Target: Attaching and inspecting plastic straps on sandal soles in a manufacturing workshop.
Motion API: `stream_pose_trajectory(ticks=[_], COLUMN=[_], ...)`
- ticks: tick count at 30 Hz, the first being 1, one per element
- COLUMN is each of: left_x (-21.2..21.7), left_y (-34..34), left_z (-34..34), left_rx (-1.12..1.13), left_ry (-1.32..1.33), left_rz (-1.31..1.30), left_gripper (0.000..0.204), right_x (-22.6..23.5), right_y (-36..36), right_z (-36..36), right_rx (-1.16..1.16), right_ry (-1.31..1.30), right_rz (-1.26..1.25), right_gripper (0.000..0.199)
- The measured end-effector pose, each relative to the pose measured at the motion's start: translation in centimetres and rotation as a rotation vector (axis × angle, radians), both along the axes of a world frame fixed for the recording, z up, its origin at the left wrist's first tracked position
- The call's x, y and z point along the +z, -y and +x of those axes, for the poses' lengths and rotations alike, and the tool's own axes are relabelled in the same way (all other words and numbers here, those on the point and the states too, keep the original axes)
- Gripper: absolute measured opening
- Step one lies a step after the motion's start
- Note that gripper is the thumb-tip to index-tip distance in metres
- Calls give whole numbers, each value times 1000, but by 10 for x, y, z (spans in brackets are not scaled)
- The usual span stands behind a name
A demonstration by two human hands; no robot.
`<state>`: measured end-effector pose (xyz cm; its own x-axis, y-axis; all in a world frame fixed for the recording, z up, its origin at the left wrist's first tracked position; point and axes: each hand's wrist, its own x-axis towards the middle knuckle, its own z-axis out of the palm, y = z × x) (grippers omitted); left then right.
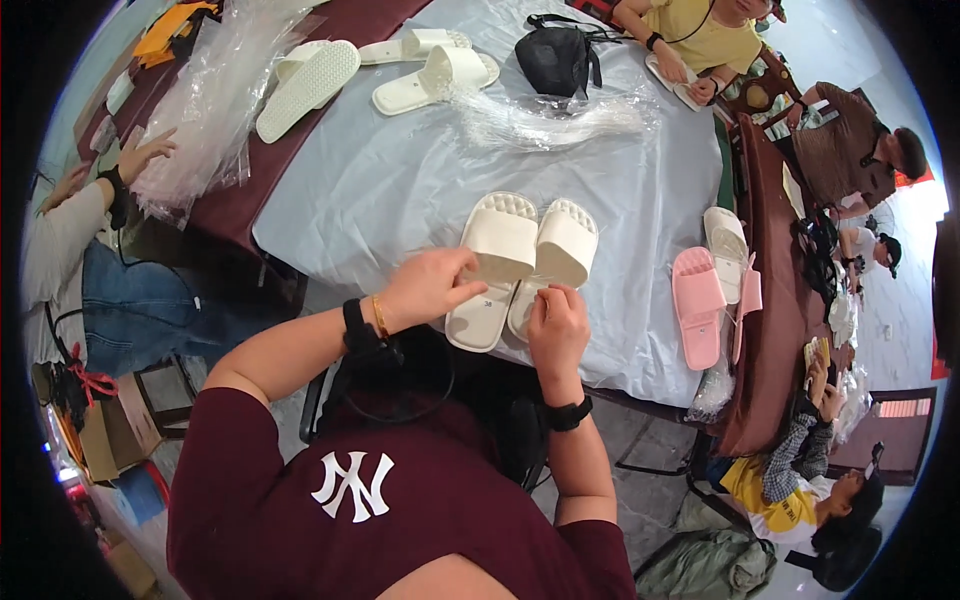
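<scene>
Both the left hand point(428, 288) and right hand point(556, 322) pinch the pair of cream slippers point(520, 262) on the tabletop point(400, 180), likely light, flexible foam best gripped at the sole edges.

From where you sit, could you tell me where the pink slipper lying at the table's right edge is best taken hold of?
Probably by its wide strap: the pink slipper lies flat, sole down, with the strap arched above the footbed, so fingers can hook under it. Come from the left, over bare grey tablecloth; a white slipper crowds its right side.
</scene>
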<state>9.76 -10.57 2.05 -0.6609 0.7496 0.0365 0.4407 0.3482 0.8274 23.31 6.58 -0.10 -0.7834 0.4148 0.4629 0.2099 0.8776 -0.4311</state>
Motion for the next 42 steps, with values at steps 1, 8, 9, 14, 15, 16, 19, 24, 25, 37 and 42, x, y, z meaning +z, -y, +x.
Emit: stream_pose_trajectory(ticks=[1,8,9,14,15,16,19,24,25,37,42], left_x=[0,-5,-13,-27,-29,-30,-31,-49,-53,-43,-32], left_y=[0,-33,-39,-58,-64,-68,-78,-85,-84,-84,-91], left_z=[2,-48,-65,-111,-114,-116,-124,-121,-119,-100,-103], left_rx=[-39,240,243,207,201,197,195,153,174,294,282], left_ry=[-90,-55,-59,79,44,6,-24,-74,-69,-169,-131], left_rz=[54,202,138,-120,-160,-199,-192,-173,-170,-31,21], left_gripper=[28,29,33,47,48,50,47,37,35,21,22], right_x=[-1,-4,-5,7,11,17,29,-44,-49,-53,-27], right_y=[0,-9,-9,-21,-27,-37,-70,-148,-152,-160,-155], right_z=[-3,-10,-11,-15,-13,-15,-27,-51,-56,-82,-88], right_rx=[-2,-25,-33,1,-13,-87,-226,-215,-231,-256,-236], right_ry=[1,-55,-56,-205,-206,-186,-123,-56,-19,-48,-242], right_rz=[1,18,23,-38,-31,-151,-367,-511,-590,-785,-992], right_gripper=[5,10,10,16,16,17,21,31,31,32,22])
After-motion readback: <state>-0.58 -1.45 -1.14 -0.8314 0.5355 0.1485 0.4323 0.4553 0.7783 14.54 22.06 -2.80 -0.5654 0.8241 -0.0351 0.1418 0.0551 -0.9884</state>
